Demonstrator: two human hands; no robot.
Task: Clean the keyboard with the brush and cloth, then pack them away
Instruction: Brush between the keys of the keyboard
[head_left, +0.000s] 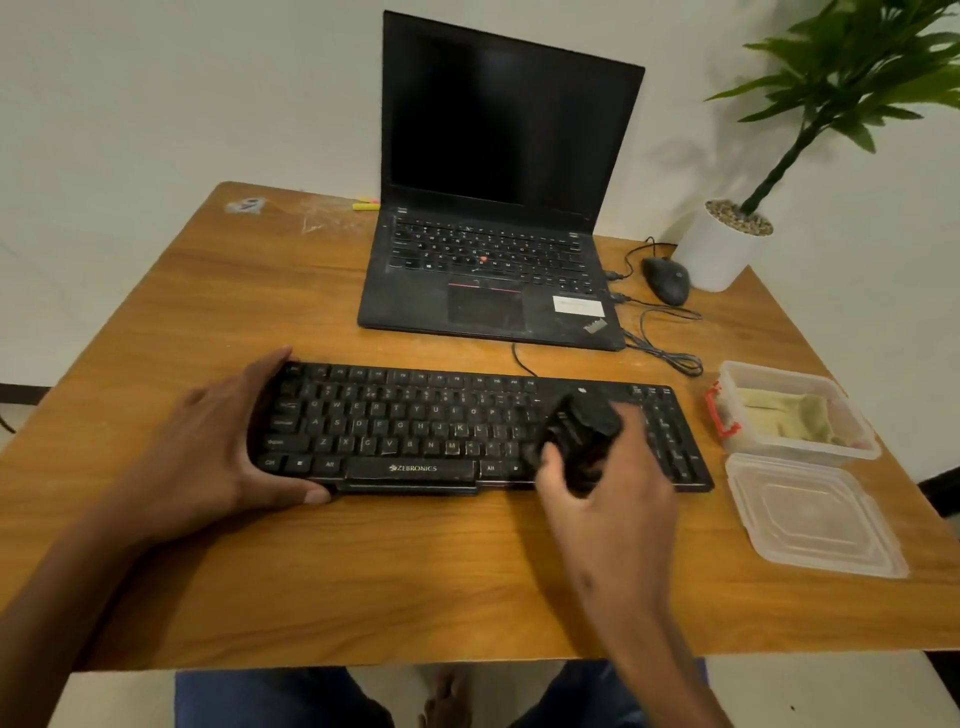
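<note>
A dusty black keyboard (415, 426) lies across the wooden table (363, 571). My left hand (218, 447) grips its left end, thumb along the front edge and fingers over the back edge. My right hand (602, 488) holds a black brush (582, 431) over the keys at the right of the letter block; the brush is blurred. A yellowish cloth (784, 415) lies folded in a clear plastic box (852, 452) to the right of the keyboard.
The box's clear lid (815, 519) lies in front of it near the table's right edge. An open black laptop (493, 260) stands behind the keyboard, with a mouse (667, 280), cables and a white potted plant (727, 249) at back right.
</note>
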